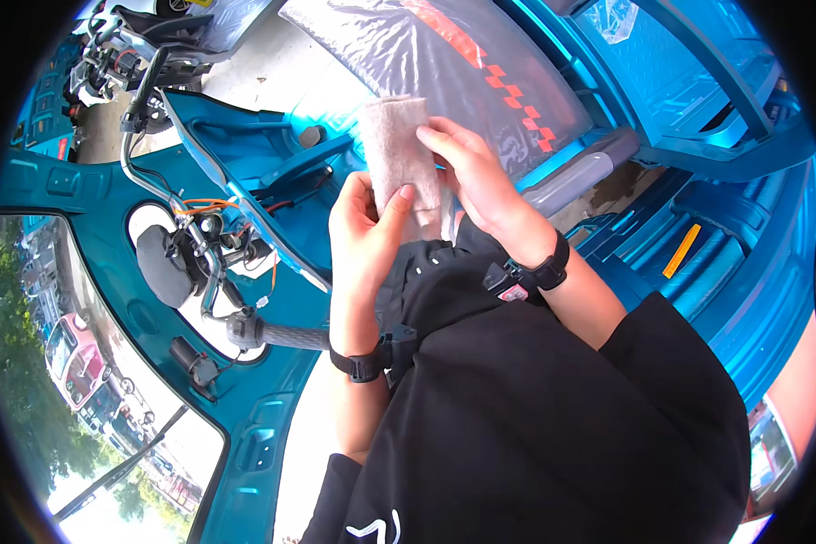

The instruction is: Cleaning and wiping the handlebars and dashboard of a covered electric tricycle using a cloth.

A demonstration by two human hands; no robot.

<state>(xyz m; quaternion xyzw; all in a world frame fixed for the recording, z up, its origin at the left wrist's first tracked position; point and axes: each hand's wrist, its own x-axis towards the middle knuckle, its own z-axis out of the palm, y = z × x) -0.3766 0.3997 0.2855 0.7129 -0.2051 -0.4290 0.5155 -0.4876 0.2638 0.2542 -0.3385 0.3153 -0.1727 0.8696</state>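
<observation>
Between my two hands is a folded, pale greyish-pink cloth (397,136), held up in front of my lap. My left hand (364,222) grips its lower left side, the thumb lying across the front and the fingers curled behind. On the right edge, my right hand (470,172) pinches the cloth with the thumb on top; its other fingers are partly hidden behind it. Beyond the cloth lies a seat under clear plastic (499,82), dark with a red checkered stripe. Both wrists wear black bands.
Left of me are a handlebar (286,337) with a grey grip, loose orange wires (204,207) and a blue vehicle body (91,195) with a windshield. A grey padded bar (580,172) runs along the seat's near edge. A yellow strip (682,250) lies in the blue frame on the right.
</observation>
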